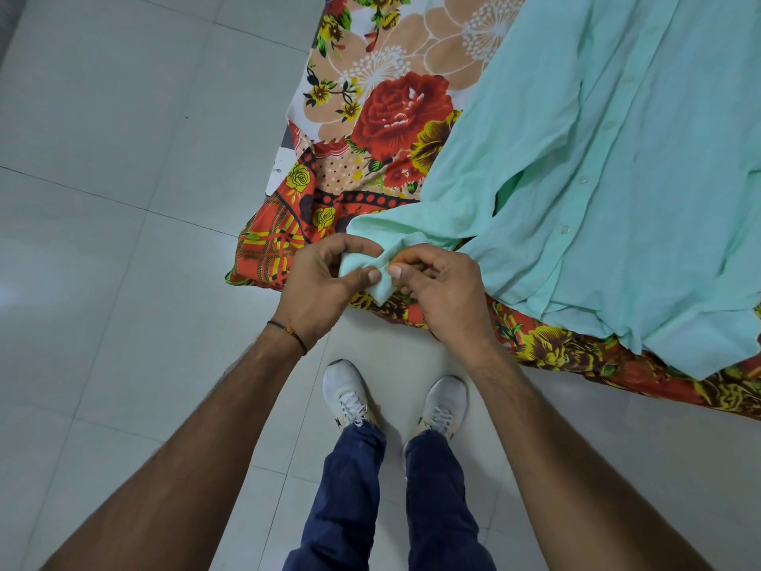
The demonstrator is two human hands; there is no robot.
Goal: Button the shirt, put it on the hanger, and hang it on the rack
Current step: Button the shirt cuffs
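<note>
A mint-green shirt (609, 166) lies spread on a floral bedsheet, its button placket running up the right side with several white buttons showing. One sleeve stretches toward me, and its cuff (372, 278) is pinched between both hands. My left hand (321, 282) grips the cuff's left edge with thumb and fingers. My right hand (436, 290) holds the other edge, thumb pressed close to the left thumb. No hanger or rack is in view.
The floral sheet (370, 117) covers a bed whose edge crosses from upper middle to lower right. Pale floor tiles (123, 199) fill the left side. My legs and white shoes (395, 401) stand just below the hands.
</note>
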